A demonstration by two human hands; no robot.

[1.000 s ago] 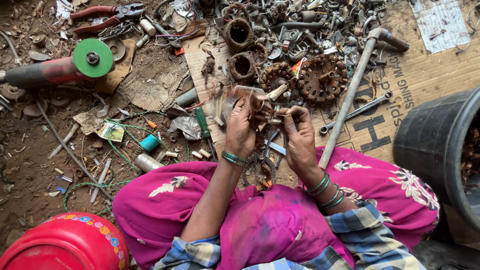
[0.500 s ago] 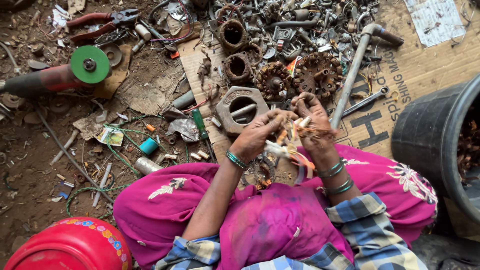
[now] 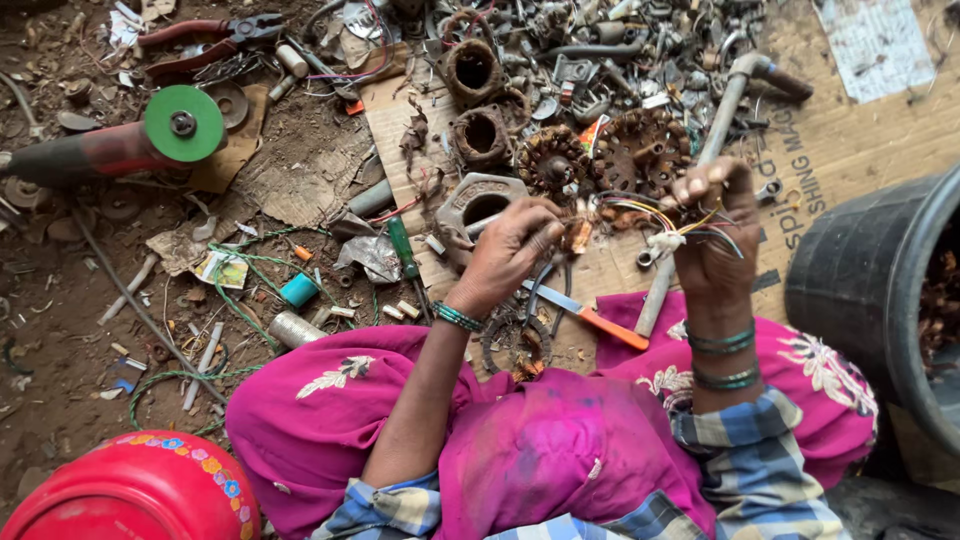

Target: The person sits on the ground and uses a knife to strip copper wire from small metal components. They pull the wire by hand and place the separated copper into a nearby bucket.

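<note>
The right hand [image 3: 712,225] is raised with its fingers closed around a bundle of thin coloured wires [image 3: 655,215], yellow, red and dark strands that end in a small white plastic plug [image 3: 664,241] hanging just below the fingers. The wires run from this hand leftward, roughly level, across to the left hand [image 3: 510,250], so the bundle's long axis lies side to side between the two hands. The left hand is pinched narrow on a small rusty brown wound part [image 3: 577,236] at the far end of the wires; what exactly the fingertips grip is hard to make out, since they cover most of it.

Just beyond the left hand lies a grey cast-metal housing with a round hole [image 3: 480,203], and beyond the gap between the hands sit two rusty round motor stators with toothed windings [image 3: 640,152]. Below the left hand, near the pink-clad lap, an orange-handled knife [image 3: 585,313] lies slanted on the flattened brown cardboard sheet [image 3: 850,140], blade toward the left wrist. A long grey metal pipe [image 3: 705,165] passes behind the right hand, sloping up and away from it. Well off to the left of both hands, a red angle grinder with a green disc [image 3: 183,124] rests on the dirt ground [image 3: 60,330]. A black rubber tub [image 3: 870,290] stands just right of the right forearm.
</note>
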